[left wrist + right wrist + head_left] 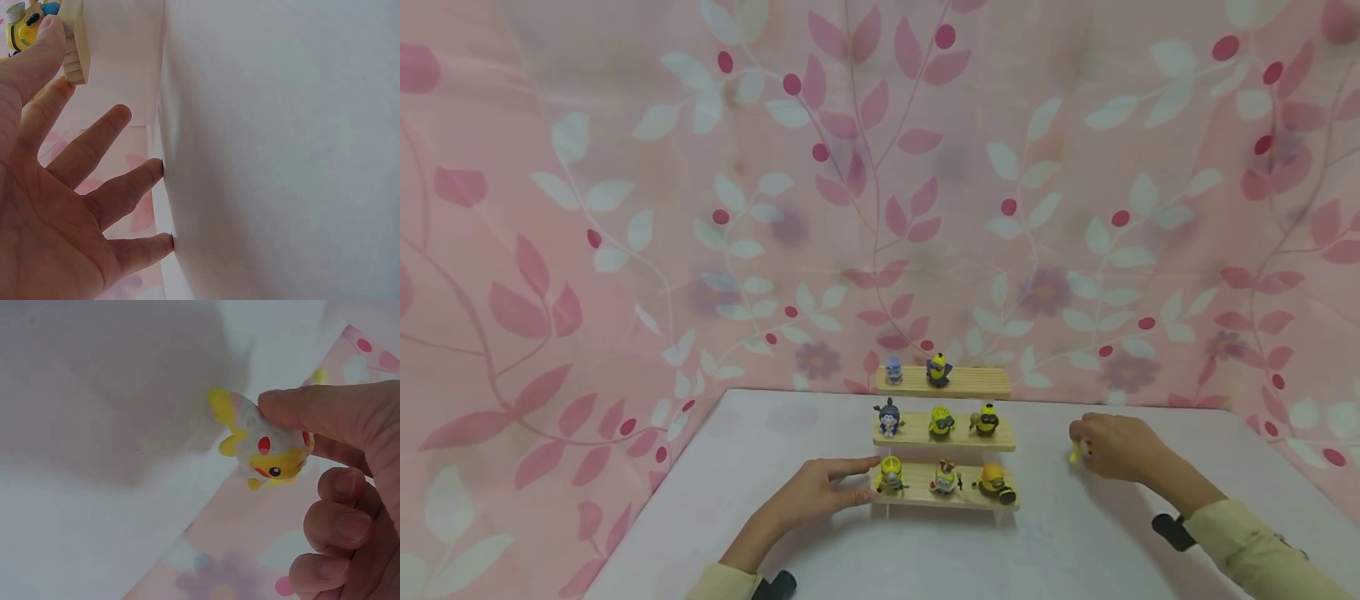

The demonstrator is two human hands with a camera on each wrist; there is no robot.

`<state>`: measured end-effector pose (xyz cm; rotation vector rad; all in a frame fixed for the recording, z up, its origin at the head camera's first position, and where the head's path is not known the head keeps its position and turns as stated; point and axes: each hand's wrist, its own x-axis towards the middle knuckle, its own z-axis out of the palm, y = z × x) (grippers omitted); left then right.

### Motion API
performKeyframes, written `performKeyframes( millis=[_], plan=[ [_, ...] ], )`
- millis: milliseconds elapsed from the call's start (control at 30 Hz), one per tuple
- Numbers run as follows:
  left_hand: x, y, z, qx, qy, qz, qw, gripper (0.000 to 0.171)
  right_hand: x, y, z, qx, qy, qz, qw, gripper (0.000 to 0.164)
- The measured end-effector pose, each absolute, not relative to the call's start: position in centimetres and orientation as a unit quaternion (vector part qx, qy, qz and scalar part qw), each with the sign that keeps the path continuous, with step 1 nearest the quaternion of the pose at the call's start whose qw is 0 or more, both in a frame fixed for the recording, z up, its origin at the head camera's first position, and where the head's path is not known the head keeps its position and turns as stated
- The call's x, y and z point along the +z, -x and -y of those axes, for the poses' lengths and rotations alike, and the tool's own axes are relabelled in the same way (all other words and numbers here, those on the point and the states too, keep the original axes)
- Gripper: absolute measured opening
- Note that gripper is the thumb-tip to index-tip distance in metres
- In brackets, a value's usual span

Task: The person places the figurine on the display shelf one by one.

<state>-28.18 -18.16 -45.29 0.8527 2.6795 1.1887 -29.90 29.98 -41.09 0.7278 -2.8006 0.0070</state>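
A three-tier wooden display shelf (919,500) bears several small figurines. With thumb and index finger, my left hand (816,490) pinches the left end of its lowest board (76,53); the other fingers are spread, two touching the tabletop in the left wrist view. Off to the shelf's right, my right hand (1122,447) holds a small white and yellow figurine (255,436) with red patches, pinched between thumb and index finger. In the right wrist view the figurine lies tilted, and its lower part is partly behind the thumb.
The top board carries a blue-grey figurine (892,370) and a yellow one in a dark cape (938,371) at its left and middle; its right part is bare wood. Three figurines stand on each lower board. A pink leaf-patterned cloth (880,208) hangs behind the white table (700,517).
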Motion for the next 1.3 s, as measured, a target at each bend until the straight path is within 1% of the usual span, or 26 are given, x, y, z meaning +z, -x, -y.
performKeyframes(
  millis=[233, 500, 700, 833, 1000, 1300],
  plan=[
    [-45.4, 28.2, 18.2, 0.391, -0.274, -0.877, 0.051, 0.049, -39.8, 29.1, -29.6, 0.060, -0.238, 0.962, 0.122, 0.025],
    [-45.6, 28.2, 18.3, 0.387, -0.278, -0.878, 0.045, 0.050, -38.3, 28.9, -29.2, 0.098, -0.231, 0.950, 0.185, 0.030],
    [-45.4, 28.2, 18.3, 0.389, -0.276, -0.877, 0.047, 0.050, -36.4, 28.3, -28.0, 0.151, -0.219, 0.945, 0.190, 0.035],
    [-45.4, 28.2, 18.3, 0.395, -0.279, -0.874, 0.047, 0.049, -35.3, 27.9, -27.2, 0.181, -0.219, 0.936, 0.211, 0.036],
    [-45.4, 28.2, 18.3, 0.395, -0.281, -0.873, 0.048, 0.050, -34.4, 27.9, -26.4, 0.223, -0.218, 0.919, 0.241, 0.034],
    [-45.1, 28.1, 18.2, 0.401, -0.280, -0.871, 0.048, 0.049, -32.3, 27.7, -24.6, 0.290, -0.141, 0.914, 0.248, 0.037]
  ],
)
